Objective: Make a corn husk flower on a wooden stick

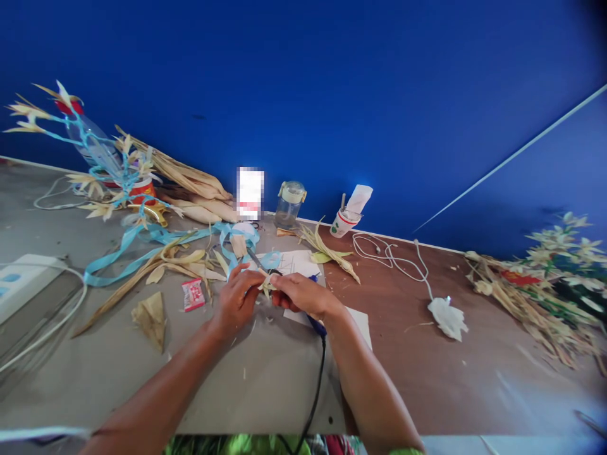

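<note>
My left hand (pixel 238 296) and my right hand (pixel 302 294) meet at the middle of the table, both with fingers closed. Between their fingertips is a small pale piece of corn husk (pixel 266 286), shaped like a little flower. Under my right hand lies a blue tool (pixel 317 325) with a black cord; its kind is mostly hidden. Just beyond the fingers are a roll of light-blue ribbon (pixel 227 243) and a white paper sheet (pixel 298 261) with drawn lines. A red-and-white packet (pixel 193 295) and a cut husk piece (pixel 150 321) lie left of my left hand.
Husk flowers on blue-wrapped stems (pixel 126 180) stand at the left near a plastic bottle (pixel 97 145). A glass jar (pixel 288 205), a paper cup (pixel 344 224) and a white cable (pixel 391 258) line the blue wall. Dried husks (pixel 526 313) lie far right; a power strip (pixel 28 281) far left.
</note>
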### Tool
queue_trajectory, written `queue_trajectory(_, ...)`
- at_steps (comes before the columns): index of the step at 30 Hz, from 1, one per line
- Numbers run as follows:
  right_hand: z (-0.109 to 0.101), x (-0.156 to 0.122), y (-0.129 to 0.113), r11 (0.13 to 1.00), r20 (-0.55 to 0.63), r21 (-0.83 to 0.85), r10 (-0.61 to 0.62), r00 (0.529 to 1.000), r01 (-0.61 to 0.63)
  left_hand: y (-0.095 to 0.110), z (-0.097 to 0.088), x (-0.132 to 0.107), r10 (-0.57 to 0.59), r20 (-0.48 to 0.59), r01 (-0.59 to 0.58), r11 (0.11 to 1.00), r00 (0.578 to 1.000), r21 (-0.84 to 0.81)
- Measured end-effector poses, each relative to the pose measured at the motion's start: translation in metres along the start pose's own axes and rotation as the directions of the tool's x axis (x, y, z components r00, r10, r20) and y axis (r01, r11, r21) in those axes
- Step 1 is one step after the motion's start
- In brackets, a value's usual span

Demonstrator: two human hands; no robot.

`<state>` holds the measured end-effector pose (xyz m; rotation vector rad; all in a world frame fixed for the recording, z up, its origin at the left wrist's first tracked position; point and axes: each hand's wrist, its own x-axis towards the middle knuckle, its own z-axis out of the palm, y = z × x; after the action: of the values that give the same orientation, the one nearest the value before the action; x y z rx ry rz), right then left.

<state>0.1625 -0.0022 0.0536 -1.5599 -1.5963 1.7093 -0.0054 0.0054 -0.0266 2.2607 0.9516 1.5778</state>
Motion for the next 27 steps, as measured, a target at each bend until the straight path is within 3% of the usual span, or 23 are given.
queue_trajectory(7, 0.0, 0.0, 0.0, 1.0, 0.024, 0.017, 0.011, 1.0, -0.011, 0.0, -0.001, 0.0, 0.006, 0.023, -0.006, 1.0, 1.0, -0.001)
queue_trajectory(16, -0.005, 0.01, 0.016, 0.941, 0.272, 0.314, 0.038, 0.962, -0.126, 0.001, -0.001, -0.001, 0.036, -0.019, -0.036, 0.999, 0.999, 0.0)
queue_trajectory(21, -0.008, 0.012, 0.019, 0.898, 0.35, 0.404, 0.026, 0.936, -0.176, 0.0, -0.001, -0.001, 0.012, -0.008, -0.012, 1.0, 1.0, -0.004)
queue_trajectory(27, -0.018, 0.005, 0.014, 0.866, 0.258, 0.493, -0.055, 0.965, -0.082, -0.006, -0.001, -0.003, -0.012, -0.027, 0.012, 1.0, 1.0, 0.01)
